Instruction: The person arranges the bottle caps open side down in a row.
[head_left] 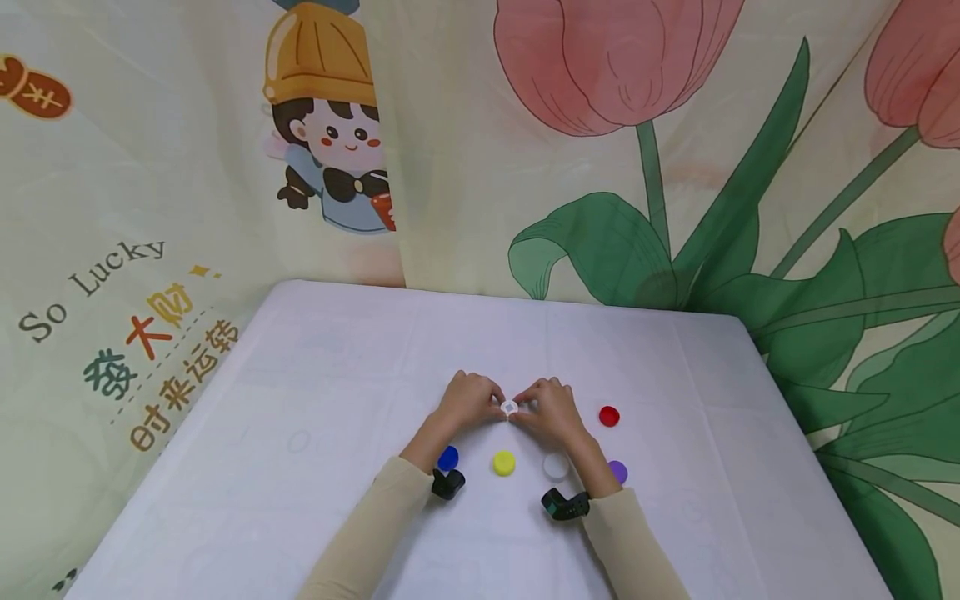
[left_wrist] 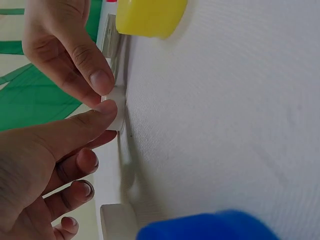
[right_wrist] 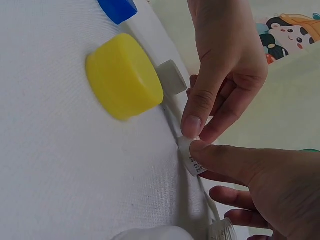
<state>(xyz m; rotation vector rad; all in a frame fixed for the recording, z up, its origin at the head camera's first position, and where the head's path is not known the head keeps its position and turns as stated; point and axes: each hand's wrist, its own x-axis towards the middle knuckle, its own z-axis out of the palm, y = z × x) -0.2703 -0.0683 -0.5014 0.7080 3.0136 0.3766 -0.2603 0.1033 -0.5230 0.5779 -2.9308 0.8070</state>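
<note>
A small white round piece [head_left: 509, 408], like a cap or tiny jar with a pale diamond shape on top, sits between both hands at the table's middle. My left hand [head_left: 471, 400] pinches it by thumb and fingertips from the left. From the right, my right hand [head_left: 551, 408] pinches its other side. Black print shows on the wall of the white piece [right_wrist: 194, 159] in the right wrist view. It is low, close to the tabletop; whether it touches I cannot tell. A yellow cap [head_left: 504, 463] lies on the near side of the hands.
A blue cap [head_left: 447, 458], a white cap [head_left: 556, 467] and a purple cap [head_left: 617, 472] lie by the forearms. A red cap [head_left: 609, 416] is right of the right hand. In the right wrist view, a whitish cylinder [right_wrist: 171, 78] and a clear ribbed piece [right_wrist: 222, 230] stand farther back.
</note>
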